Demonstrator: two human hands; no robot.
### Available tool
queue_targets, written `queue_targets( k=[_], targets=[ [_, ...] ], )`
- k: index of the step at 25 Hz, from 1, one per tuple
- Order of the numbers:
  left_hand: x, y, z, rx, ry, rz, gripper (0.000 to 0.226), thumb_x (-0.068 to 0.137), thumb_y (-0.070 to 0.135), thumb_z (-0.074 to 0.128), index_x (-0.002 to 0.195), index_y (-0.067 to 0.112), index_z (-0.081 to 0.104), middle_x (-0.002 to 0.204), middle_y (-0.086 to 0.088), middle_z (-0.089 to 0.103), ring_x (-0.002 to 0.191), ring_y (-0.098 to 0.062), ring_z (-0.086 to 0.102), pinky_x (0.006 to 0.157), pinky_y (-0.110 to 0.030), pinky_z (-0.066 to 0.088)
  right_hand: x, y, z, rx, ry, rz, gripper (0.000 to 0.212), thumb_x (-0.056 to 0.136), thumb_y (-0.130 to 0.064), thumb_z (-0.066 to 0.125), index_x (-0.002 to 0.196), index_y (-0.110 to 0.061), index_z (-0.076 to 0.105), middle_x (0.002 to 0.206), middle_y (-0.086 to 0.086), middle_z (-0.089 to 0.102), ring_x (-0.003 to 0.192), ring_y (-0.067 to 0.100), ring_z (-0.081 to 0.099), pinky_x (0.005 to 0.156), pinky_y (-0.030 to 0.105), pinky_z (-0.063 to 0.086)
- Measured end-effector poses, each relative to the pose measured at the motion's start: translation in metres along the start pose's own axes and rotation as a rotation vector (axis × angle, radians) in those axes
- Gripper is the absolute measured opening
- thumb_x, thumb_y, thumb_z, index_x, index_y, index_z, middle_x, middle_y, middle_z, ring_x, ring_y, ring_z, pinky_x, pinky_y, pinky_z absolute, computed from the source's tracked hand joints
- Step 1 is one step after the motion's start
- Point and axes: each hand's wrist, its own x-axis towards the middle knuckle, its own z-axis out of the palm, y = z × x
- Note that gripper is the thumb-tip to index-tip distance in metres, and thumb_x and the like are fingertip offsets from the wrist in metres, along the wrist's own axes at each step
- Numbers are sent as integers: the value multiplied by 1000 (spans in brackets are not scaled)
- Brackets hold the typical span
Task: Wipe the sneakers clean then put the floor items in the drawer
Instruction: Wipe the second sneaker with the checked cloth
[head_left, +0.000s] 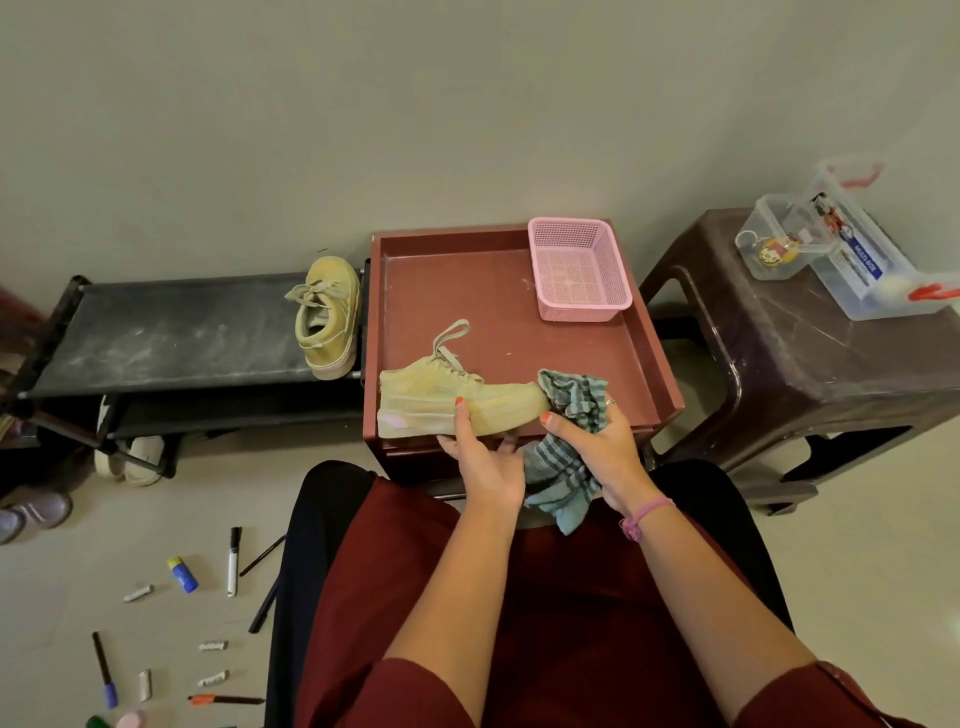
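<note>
A tan sneaker (441, 400) lies sideways at the front edge of the red-brown cabinet top (467, 291), toe pointing right. My left hand (485, 460) grips its sole from below, thumb on the side. My right hand (592, 439) holds a blue-grey striped cloth (571, 397) bunched against the sneaker's toe. The second tan sneaker (327, 317) stands on the black shoe rack (171, 338) to the left. On the floor at lower left lie markers (234, 561), a glue stick (183, 573), pens and several chalk pieces (138, 593).
A pink mesh basket (579, 270) sits at the cabinet top's back right. A dark brown plastic stool (800, 332) on the right carries clear plastic boxes (857, 249) and a keyring. Other shoes (130, 457) sit under the rack. The wall is close behind.
</note>
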Motion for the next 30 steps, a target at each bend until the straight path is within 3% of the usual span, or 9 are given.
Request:
queue_targets(
  k=[3, 7, 10, 12, 14, 19, 24, 28, 30],
  targets=[
    [13, -1, -2, 46, -53, -16, 59, 91, 45, 59, 144, 29, 38, 119, -13, 57, 79, -23, 56, 71, -56, 56, -2, 0, 0, 7, -7, 8, 35, 75, -10, 79, 104, -18, 60, 97, 4, 72, 91, 20, 70, 77, 34, 57],
    [18, 10, 2, 123, -147, -96, 54, 91, 51, 52, 130, 14, 55, 127, -21, 59, 111, -38, 59, 84, -63, 51, 3, -2, 3, 59, 9, 65, 35, 77, -17, 77, 108, -12, 61, 101, 10, 72, 95, 25, 69, 84, 41, 56],
    [10, 25, 5, 73, -130, -166, 58, 87, 57, 54, 125, 14, 57, 120, -19, 57, 102, -36, 59, 94, -57, 48, 14, -19, -7, 134, 38, 109, 27, 86, -21, 67, 110, -10, 63, 106, 17, 70, 95, 29, 68, 86, 43, 54],
    [9, 33, 0, 18, -114, -197, 64, 82, 62, 56, 124, 14, 58, 120, -18, 55, 99, -32, 55, 91, -49, 50, 22, -35, -7, 30, 13, 65, 11, 91, -17, 59, 100, -16, 66, 97, 7, 73, 89, 20, 68, 82, 37, 53],
    [7, 43, -3, 2, -134, -251, 72, 77, 67, 58, 127, 15, 58, 125, -19, 54, 104, -32, 52, 86, -46, 51, 26, -48, 5, -158, -82, -48, 13, 93, -13, 57, 98, -21, 66, 90, -3, 73, 85, 11, 68, 79, 29, 52],
    [6, 59, -12, 124, -155, -275, 78, 78, 78, 46, 125, 17, 60, 121, -16, 58, 97, -30, 55, 76, -43, 53, 40, -52, 73, -701, -333, -490, 38, 83, 6, 54, 110, -17, 67, 110, 2, 66, 102, 9, 59, 89, 14, 42],
    [12, 69, -26, 138, -161, -236, 70, 86, 73, 41, 128, 21, 60, 126, -12, 63, 119, -29, 56, 103, -47, 42, 21, -29, 111, -1082, -475, -565, 59, 74, 13, 47, 122, -18, 64, 126, 2, 62, 116, 25, 54, 101, 40, 42],
    [15, 74, -30, 56, -276, -271, 68, 81, 70, 51, 114, 11, 60, 90, -9, 69, 82, -22, 70, 77, -36, 56, -22, -5, 96, -1233, -439, -948, 41, 81, -3, 47, 114, -17, 68, 117, -2, 65, 106, 21, 50, 82, 40, 47],
    [18, 74, -30, 53, -289, -265, 73, 80, 69, 52, 120, 8, 58, 92, -10, 69, 84, -24, 69, 79, -35, 57, -25, -2, 94, -1231, -427, -1034, 38, 85, -9, 45, 115, -15, 67, 116, 1, 65, 105, 21, 49, 80, 37, 46]
  ],
)
